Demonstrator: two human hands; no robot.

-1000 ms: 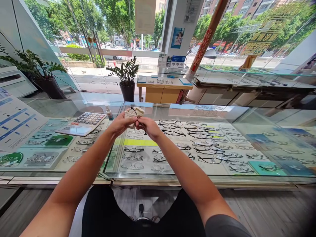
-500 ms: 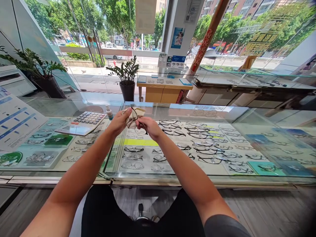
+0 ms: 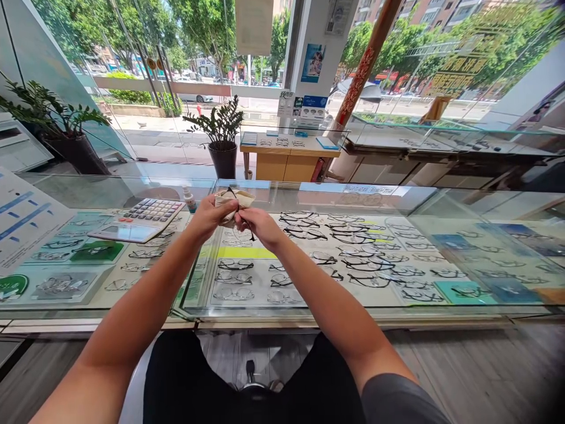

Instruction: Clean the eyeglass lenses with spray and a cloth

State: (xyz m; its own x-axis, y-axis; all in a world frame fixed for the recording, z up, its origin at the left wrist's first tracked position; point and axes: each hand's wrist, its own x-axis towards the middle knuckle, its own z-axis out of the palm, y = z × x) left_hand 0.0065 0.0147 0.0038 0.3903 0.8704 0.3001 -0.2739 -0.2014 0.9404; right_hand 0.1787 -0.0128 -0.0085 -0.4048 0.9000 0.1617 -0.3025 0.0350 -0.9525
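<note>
My left hand (image 3: pixel 212 215) is closed on a cream cloth (image 3: pixel 244 198), its thumb pressing the folds against a pair of dark-framed eyeglasses (image 3: pixel 239 207). My right hand (image 3: pixel 259 225) pinches the same eyeglasses from the other side, and one thin dark arm of the frame pokes out below its fingers. Most of the frame and its lenses is hidden by the cloth and fingers. Both hands are held close together above the glass display case (image 3: pixel 247 300), where several rows of eyeglasses lie under the top.
A large calculator (image 3: pixel 152 212) lies on the left of the counter, with a small spray bottle (image 3: pixel 189 199) beside it. A printed sheet (image 3: pixel 26 218) stands at far left. Beyond the counter are a potted plant (image 3: pixel 223 159) and a wooden display table (image 3: pixel 289 165).
My left thumb has moved right over the cloth, and the fingers of both hands are now closer together around the eyeglasses. The whole view has shifted slightly.
</note>
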